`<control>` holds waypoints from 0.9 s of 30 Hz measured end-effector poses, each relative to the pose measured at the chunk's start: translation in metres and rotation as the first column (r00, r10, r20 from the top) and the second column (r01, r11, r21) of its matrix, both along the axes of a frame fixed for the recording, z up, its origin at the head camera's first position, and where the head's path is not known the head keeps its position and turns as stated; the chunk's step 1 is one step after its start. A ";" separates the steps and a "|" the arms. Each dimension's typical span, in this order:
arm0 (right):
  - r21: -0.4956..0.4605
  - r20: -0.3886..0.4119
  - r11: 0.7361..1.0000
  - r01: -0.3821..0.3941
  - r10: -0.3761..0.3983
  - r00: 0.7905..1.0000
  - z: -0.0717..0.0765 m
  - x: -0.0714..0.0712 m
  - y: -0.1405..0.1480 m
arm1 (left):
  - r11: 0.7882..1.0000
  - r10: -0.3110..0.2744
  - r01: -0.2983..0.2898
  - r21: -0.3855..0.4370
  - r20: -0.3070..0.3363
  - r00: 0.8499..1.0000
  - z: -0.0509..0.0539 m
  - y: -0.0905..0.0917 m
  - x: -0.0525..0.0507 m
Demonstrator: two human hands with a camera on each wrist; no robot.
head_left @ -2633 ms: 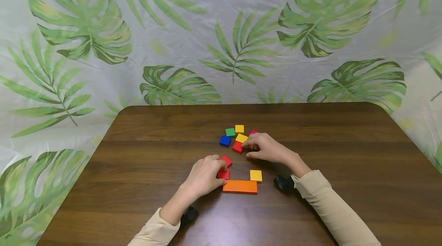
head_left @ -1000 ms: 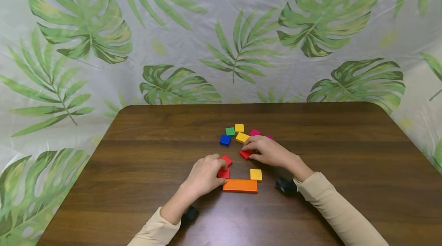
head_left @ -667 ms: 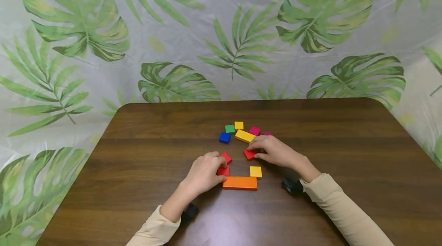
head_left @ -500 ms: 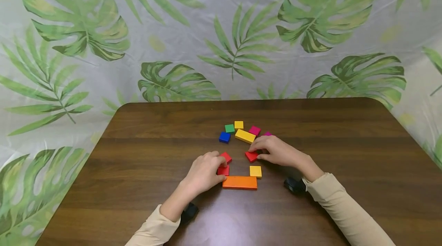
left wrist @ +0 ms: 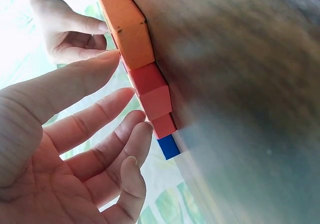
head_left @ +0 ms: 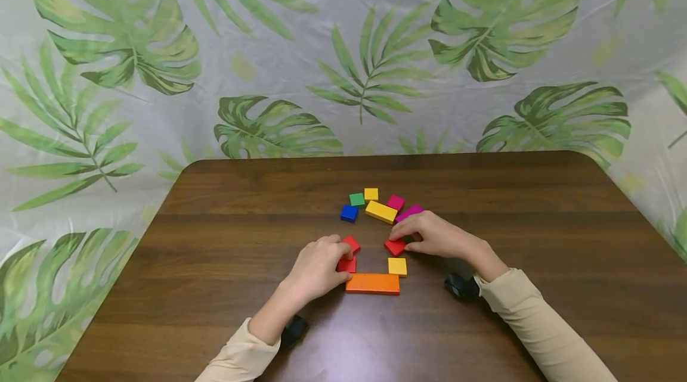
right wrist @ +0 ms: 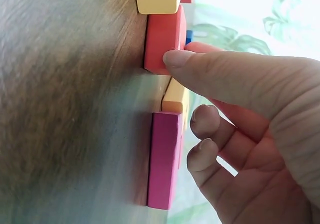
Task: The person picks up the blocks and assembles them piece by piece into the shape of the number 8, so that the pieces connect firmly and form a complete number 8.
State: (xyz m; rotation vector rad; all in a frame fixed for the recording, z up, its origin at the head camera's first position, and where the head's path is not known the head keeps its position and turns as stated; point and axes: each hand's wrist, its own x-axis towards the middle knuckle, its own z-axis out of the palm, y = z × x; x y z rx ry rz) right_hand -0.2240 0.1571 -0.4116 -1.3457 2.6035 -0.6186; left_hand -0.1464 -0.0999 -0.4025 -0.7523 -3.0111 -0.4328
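We take the orange block [head_left: 373,284] as datum. At its left end, the left hand [head_left: 318,269] is loosely spread and grips nothing; its thumb appears to touch the block, its fingertips the near red block [head_left: 347,265] just behind. Behind the datum's right end lies a yellow square [head_left: 397,267]. Just beyond that, the right hand [head_left: 437,234] pinches the held red block [head_left: 395,247] between thumb and index finger, other fingers curled. We judge this piece light, rigid, not fragile, slightly slippery; we recommend gripping opposite side faces. Well behind the datum lie a magenta block [head_left: 409,214] and a long yellow block [head_left: 381,212]. The counter [head_left: 241,239] is smooth, glossy wood-grain; leaf-print cloth [head_left: 268,54] hangs beyond.
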 end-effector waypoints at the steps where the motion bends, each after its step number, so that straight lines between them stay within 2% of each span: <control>1: 0.004 0.011 1.000 0.003 -0.004 1.000 0.000 0.000 0.000 | 1.000 0.001 -0.001 -0.001 0.004 1.000 0.000 0.000 0.000; 9: 0.007 0.022 1.000 -0.006 0.006 1.000 0.001 0.001 0.001 | 1.000 -0.005 0.005 0.002 0.005 1.000 0.000 0.000 0.000; 22: 0.015 -0.028 1.000 -0.025 0.025 0.999 0.003 0.001 0.001 | 1.000 -0.008 0.008 0.007 0.008 1.000 0.000 0.000 -0.001; 27: 0.023 -0.018 0.999 -0.022 0.022 1.000 0.002 0.001 0.000 | 1.000 -0.008 0.008 0.009 0.009 1.000 0.000 0.000 0.000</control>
